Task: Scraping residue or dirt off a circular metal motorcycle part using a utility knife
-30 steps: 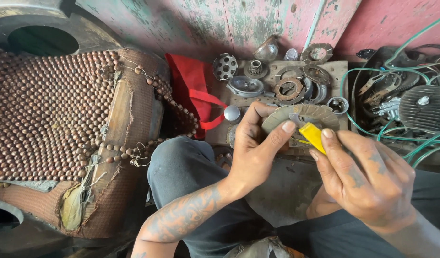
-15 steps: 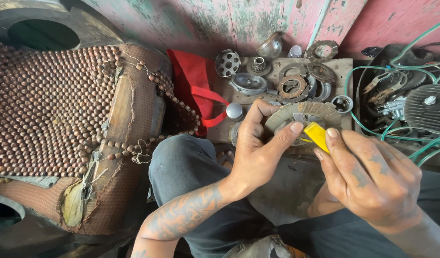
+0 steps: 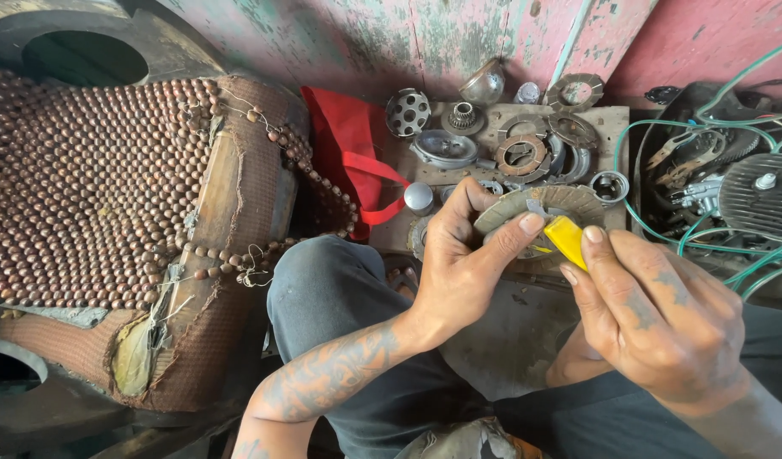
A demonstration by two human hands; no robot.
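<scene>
The disc (image 3: 539, 208) is kept pinched in the left hand (image 3: 463, 263); the yellow tool (image 3: 569, 240), clasped in the right hand (image 3: 650, 319), has barely shifted against it.

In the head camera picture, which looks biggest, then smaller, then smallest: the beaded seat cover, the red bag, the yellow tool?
1. Beaded seat cover, by far the biggest.
2. Red bag.
3. Yellow tool, smallest, though nearest the camera.
</scene>
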